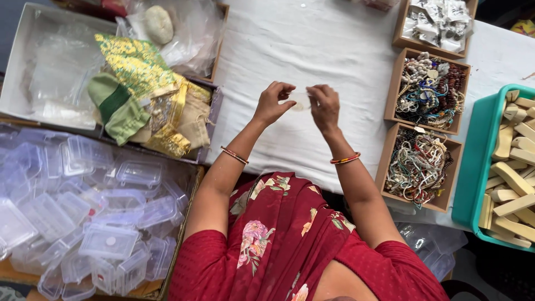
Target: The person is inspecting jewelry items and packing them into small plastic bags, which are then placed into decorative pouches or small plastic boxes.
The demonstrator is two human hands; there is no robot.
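Observation:
My left hand (272, 102) and my right hand (324, 105) meet over the white cloth (312, 50) of the table. Between their fingertips they pinch a small clear plastic pouch (300, 102) with something pale and round inside it. Both wrists wear thin red and gold bangles. What the pale item is cannot be made out.
Three cardboard boxes stand at the right: one with packets (437, 22), two with bead strings (429, 92) (418, 167). A teal tub (473, 167) holds wooden pieces. At the left are small clear plastic boxes (95, 217), fabric pouches (145, 95) and a white tray of plastic bags (50, 61).

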